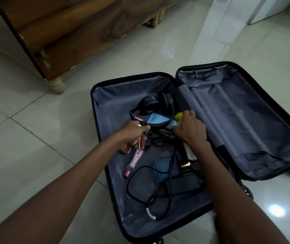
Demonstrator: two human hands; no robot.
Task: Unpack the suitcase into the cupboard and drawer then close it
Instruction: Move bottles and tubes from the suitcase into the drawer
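One suitcase – two halves (open).
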